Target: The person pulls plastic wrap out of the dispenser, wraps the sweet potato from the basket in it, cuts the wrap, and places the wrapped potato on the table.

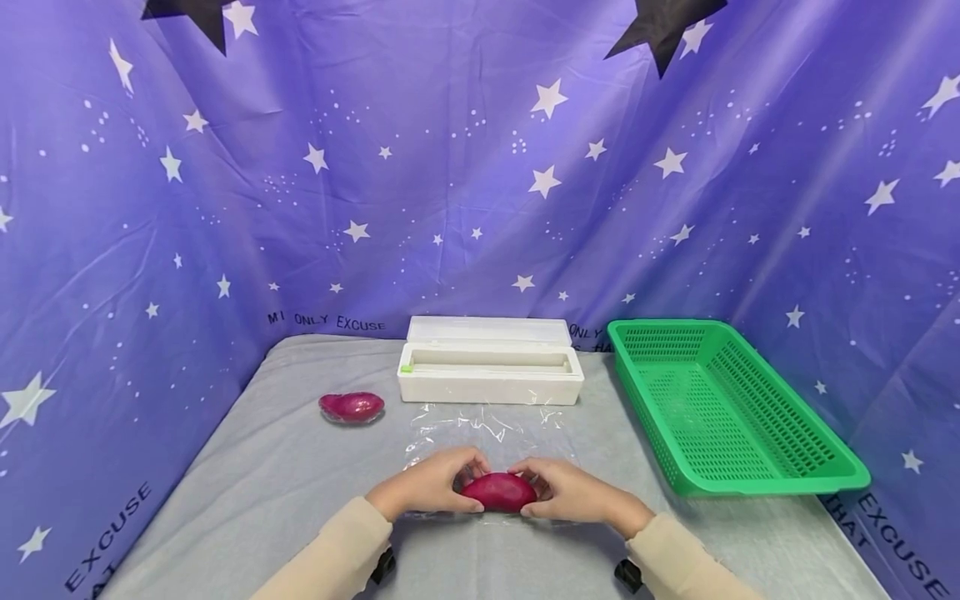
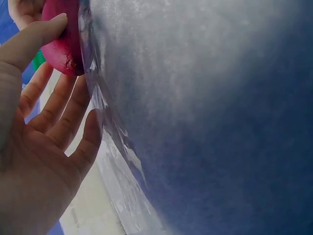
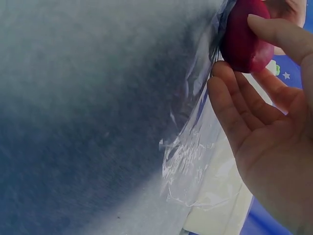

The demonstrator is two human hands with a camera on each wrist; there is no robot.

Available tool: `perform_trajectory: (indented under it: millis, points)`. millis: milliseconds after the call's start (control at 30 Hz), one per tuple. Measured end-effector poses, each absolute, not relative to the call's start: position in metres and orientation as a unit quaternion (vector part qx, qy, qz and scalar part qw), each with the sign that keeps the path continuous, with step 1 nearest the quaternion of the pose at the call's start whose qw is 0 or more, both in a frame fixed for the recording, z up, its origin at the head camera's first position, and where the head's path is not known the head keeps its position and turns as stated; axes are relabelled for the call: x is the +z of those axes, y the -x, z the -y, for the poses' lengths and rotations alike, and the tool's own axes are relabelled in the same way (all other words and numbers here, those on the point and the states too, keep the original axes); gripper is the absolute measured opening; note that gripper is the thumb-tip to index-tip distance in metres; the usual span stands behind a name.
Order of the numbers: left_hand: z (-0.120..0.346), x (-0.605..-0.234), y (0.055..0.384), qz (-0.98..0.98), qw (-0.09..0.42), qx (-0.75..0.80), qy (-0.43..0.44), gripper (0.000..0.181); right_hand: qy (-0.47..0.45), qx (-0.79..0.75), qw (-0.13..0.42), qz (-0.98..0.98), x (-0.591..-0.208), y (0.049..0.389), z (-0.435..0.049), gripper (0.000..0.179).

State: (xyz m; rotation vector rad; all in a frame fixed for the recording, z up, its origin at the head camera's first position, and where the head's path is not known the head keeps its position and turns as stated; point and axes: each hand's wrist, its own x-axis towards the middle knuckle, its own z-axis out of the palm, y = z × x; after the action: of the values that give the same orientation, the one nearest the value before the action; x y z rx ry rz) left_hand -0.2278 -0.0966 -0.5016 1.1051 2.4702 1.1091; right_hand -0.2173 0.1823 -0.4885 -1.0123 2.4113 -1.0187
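Before you is the counter (image 1: 255,508), covered with grey cloth. At its right side stands the green perforated plastic basket (image 1: 780,485), probably put there to leave you the middle for working. At the far middle lies the long white box (image 1: 491,390), its lid raised, perhaps so the roll inside is easy to reach. Nearer to you, the clear thin plastic film (image 1: 491,429) is spread flat, seemingly to be under what you handle. Your left hand (image 1: 438,483) and right hand (image 1: 573,492) are apart, each gripping one end of the purple-red, oval tuber (image 1: 500,492) above the film's near part, likely to keep it level. The smaller-looking, shiny purple-red tuber (image 1: 352,407) lies far left, beside the film, apparently wrapped.
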Motion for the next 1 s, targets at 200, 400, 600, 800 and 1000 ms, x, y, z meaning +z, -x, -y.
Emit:
perform_trajectory:
  millis: [200,400,600,800,1000]
  points:
    - [0.098,-0.503,0.229,-0.837,0.112,0.373,-0.383,0.048,0.344,-0.359,0.169,-0.851,-0.488,0.215,-0.185,0.054]
    - [0.108,-0.497,0.227,-0.844,0.095,0.358,-0.387,0.049,0.336,-0.342,0.142,-0.866,-0.484,0.211,-0.192,0.054]
    - [0.124,-0.489,0.225,-0.854,0.061,0.337,-0.393,0.038,0.341,-0.310,0.086,-0.883,-0.486,0.204,-0.204,0.036]
    - [0.133,-0.487,0.222,-0.851,0.048,0.339,-0.399,0.027,0.364,-0.303,0.062,-0.878,-0.491,0.199,-0.212,0.031]
    - [0.137,-0.490,0.215,-0.830,0.081,0.352,-0.426,0.011,0.407,-0.283,0.041,-0.868,-0.499,0.197,-0.214,0.028]
